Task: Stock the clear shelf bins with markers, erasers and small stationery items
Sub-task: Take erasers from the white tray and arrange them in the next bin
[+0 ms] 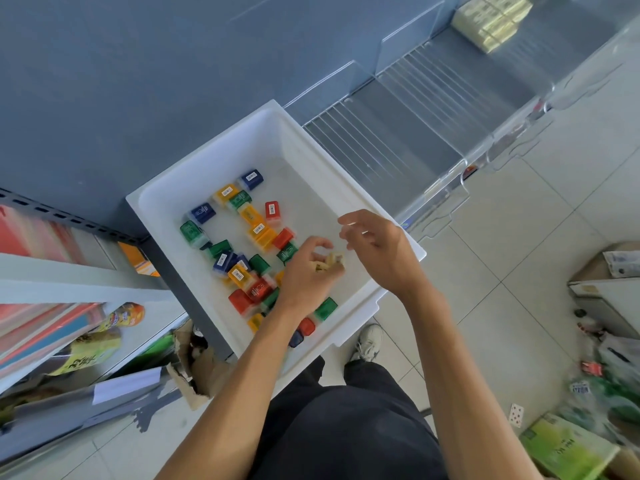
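1. Your tub (pixel 214 154): plain white.
2. Small cases (pixel 258 233) in it: blue, yellow, green, red; some carry white barcode labels.
3. Piece (pixel 335 259) in your left hand (pixel 304 275): pale yellow.
4. Shelf bins (pixel 415 109), far right: clear, floors ribbed with thin pale lines.
5. Packs (pixel 491 22) beyond them: pale yellow.
6. Box (pixel 568 448), near right: bright green.
7. Floor tiles (pixel 519 271): off-white.

A shop, by its stock and fittings; the white tub (pixel 313 168) holds many small barcoded boxes (pixel 257 231) in red, blue, green and yellow; beyond the tub run clear shelf bins (pixel 408 133) with dividers, yellow packs (pixel 491 24) stacked at their far end; left of the tub stand shelves (pixel 41 278) of packaged goods; right of it, cartons (pixel 568 448) sit on a tiled floor (pixel 502 258).
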